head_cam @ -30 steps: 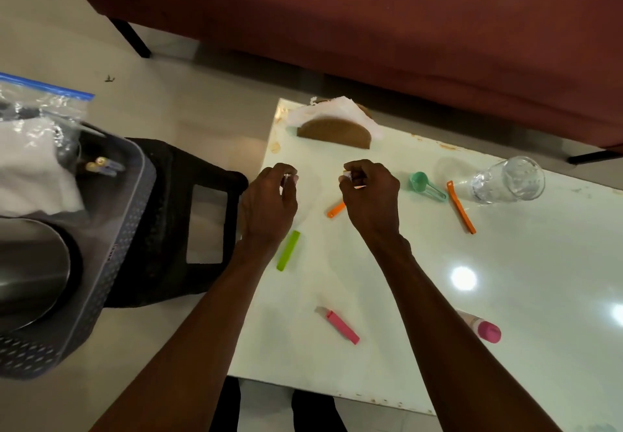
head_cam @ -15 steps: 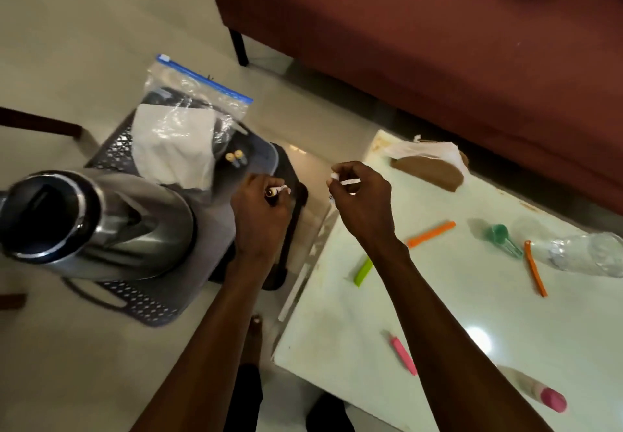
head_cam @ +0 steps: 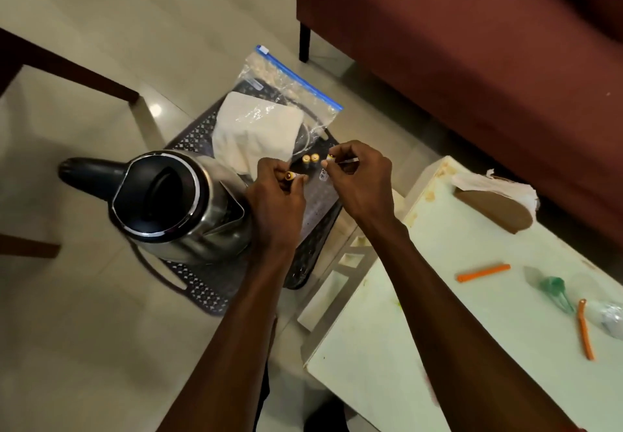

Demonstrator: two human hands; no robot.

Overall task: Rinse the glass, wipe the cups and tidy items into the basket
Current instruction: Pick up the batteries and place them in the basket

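Hands, left (head_cam: 277, 195) and right (head_cam: 360, 178), each pinch a small cylinder over the perforated plastic basket (head_cam: 202, 288).

Dark perforated basket (head_cam: 202, 291), silver-and-black kettle (head_cam: 175, 202), blue-zipped clear bag (head_cam: 286, 94), orange sticks (head_cam: 483, 273), green scoop (head_cam: 554, 291), maroon sofa (head_cam: 472, 43)

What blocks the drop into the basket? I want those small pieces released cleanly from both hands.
Nothing visible does. The left hand and right hand each pinch a small yellow-tipped piece above bare basket floor, between the kettle and the plastic bag.
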